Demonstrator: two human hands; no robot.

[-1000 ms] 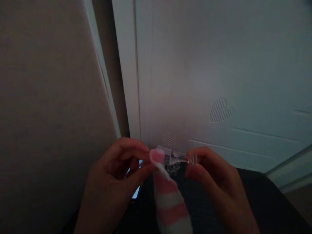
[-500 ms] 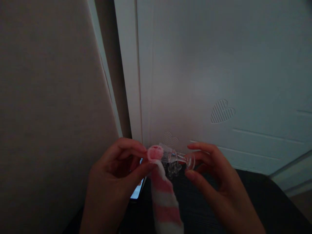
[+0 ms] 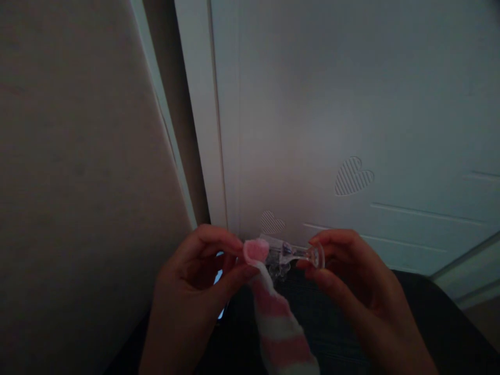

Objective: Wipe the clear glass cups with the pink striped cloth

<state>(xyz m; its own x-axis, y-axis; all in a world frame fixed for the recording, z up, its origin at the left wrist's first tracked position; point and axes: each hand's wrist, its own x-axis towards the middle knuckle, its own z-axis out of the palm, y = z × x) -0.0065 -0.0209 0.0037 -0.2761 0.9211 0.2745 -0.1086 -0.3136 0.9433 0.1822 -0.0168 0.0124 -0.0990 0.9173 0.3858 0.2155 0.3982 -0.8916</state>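
Note:
In dim light my left hand (image 3: 197, 284) pinches the pink top end of a pink-and-white striped sock (image 3: 277, 323), which hangs down toward the lower edge. My right hand (image 3: 347, 281) pinches the round end of a clear plastic clip (image 3: 297, 254) that reaches leftward to the sock's pink tip. Both hands are closed, held close together in front of my lap.
A white door (image 3: 351, 130) with striped heart stickers (image 3: 353, 176) fills the background. A beige panel (image 3: 78, 182) stands at the left. A lit phone screen (image 3: 221, 291) glows behind my left hand, on dark fabric (image 3: 429, 323) over my lap.
My right hand's fingers have shifted on the clip's round end and drawn slightly right. The sock has swung a little; the view has shifted slightly.

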